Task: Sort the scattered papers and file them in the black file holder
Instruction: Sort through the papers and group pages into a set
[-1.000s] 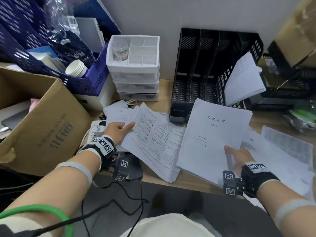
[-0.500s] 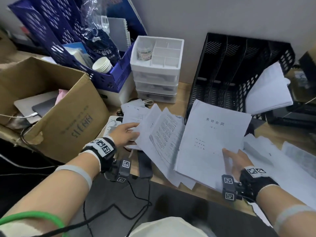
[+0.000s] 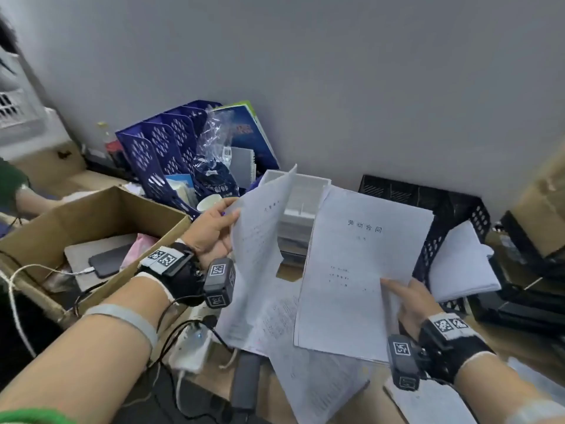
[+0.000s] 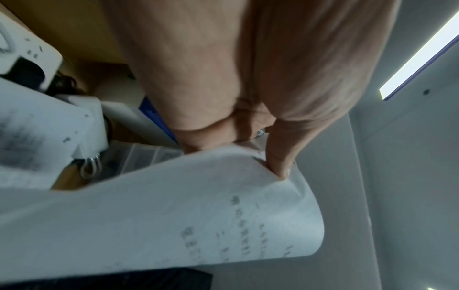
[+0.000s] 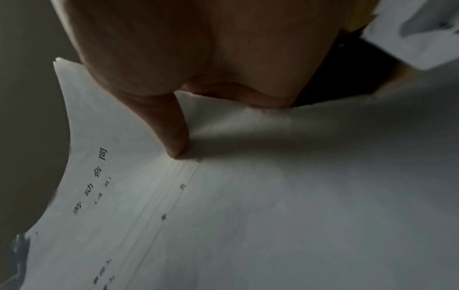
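Far left on the bench: I see an open cardboard box with a dark phone lying inside on a cable.
Behind box: blue file rack holding a clear plastic bag and a blue booklet.
Left hand: raised off the bench, thumb and fingers pinching the upper edge of a printed sheet; the left wrist view shows the sheet curling under the thumb.
Centre back: white drawer unit, partly hidden by the lifted sheet.
Centre bench: loose papers spread flat, overlapping; power strip just left of them.
Right hand: grips a titled stack at its lower right, thumb on top and fingers underneath; the right wrist view shows the thumb pressed into the top page.
Black file holder: behind the stack against the wall, with a filed wad of paper leaning out of its right end.
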A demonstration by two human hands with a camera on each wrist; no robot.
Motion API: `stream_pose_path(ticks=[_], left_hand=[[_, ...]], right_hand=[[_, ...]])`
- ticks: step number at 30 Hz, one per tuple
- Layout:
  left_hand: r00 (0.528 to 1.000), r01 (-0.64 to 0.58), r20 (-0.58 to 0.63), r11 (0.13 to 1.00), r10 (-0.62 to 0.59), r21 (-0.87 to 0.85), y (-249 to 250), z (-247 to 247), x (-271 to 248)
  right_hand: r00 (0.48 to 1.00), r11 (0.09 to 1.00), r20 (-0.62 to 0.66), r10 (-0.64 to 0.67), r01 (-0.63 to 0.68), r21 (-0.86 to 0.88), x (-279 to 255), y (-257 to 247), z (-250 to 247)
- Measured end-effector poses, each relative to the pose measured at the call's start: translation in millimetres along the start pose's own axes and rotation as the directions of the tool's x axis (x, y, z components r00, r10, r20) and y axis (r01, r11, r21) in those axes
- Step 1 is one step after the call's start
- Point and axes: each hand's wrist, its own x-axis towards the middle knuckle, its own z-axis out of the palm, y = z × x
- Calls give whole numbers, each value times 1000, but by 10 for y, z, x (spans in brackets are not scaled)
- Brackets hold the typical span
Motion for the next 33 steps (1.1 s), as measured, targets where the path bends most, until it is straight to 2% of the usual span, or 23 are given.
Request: stream_pose_path(ticks=[2,5,10,13,16,18,19,21,23,26,29,33], left_hand=[[1000,-11,19,1000,11,7,86,108,16],[992,-23,125,1000,22,3,165,316,66],[957,-1,289,999,11,-36,193,658,187],[940,27,340,1000,-22,-9,114,792,237],[956,49,291,999,-46,-6,-14,875,316],[972,64,225,998,-63,2,-157,872,341],[970,113,216,994,-110,-2,-261,861,331],[936,268,231,963,-264,16,-543,818,257],[903,320,258,939,-343,128,-881,790,167],[925,237,237,937,-298,255,-1335,760,155],[967,151,160,953,-197,262,-1510,786,229],[965,97,207,952,-162,291,-1654,815,171]], right_hand=[[996,997,55,-71,69,43,-21,-184,97],[977,988,157,-143,131,85,-71,-464,231],[954,965,170,-249,229,129,-65,-779,316],[954,972,188,-233,229,45,-76,-845,299],[968,968,75,-238,243,-64,-47,-742,239],[960,951,-33,-278,269,-155,-46,-613,170],[951,935,-68,-300,279,-218,-62,-553,137],[942,911,-110,-317,270,-313,-131,-406,82],[936,906,-162,-311,241,-349,-223,-248,61],[938,922,-225,-265,177,-345,-327,36,37],[928,939,-278,-248,160,-305,-437,206,45],[926,968,-332,-177,103,-228,-609,396,41]])
